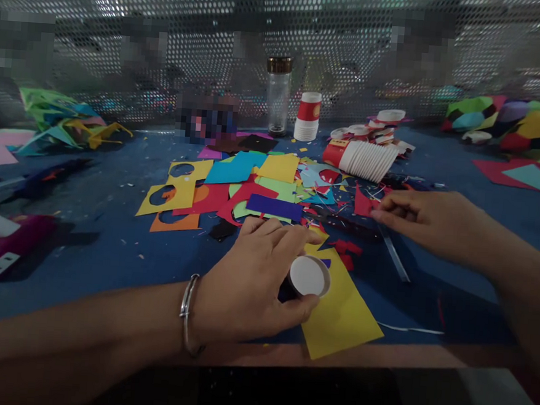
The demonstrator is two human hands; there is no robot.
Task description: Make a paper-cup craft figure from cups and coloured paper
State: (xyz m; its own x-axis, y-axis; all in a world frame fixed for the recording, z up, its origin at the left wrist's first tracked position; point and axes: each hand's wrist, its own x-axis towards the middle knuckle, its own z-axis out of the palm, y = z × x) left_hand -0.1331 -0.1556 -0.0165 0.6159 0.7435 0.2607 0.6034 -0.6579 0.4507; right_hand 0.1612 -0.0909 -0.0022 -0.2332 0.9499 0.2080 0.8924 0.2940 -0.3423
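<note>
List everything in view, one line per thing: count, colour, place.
table: one, blue, across the view
mesh: one, grey, behind the table
yellow sheet: one, yellow, near edge
cup: one, white, upturned on the yellow sheet
scraps: many, mixed colours, table middle
red scrap: one, red, right of the scraps
bottle: one, clear with brown cap, at the back
upright cup stack: one, red and white, beside the bottle
lying cup stack: one, red and white, behind the scraps
paper balls: several, multicoloured, far right
folded paper: one heap, green and yellow, far left
bracelet: one, silver, left wrist
left hand: grips the cup
right hand: open, fingertips by the red scrap
</note>
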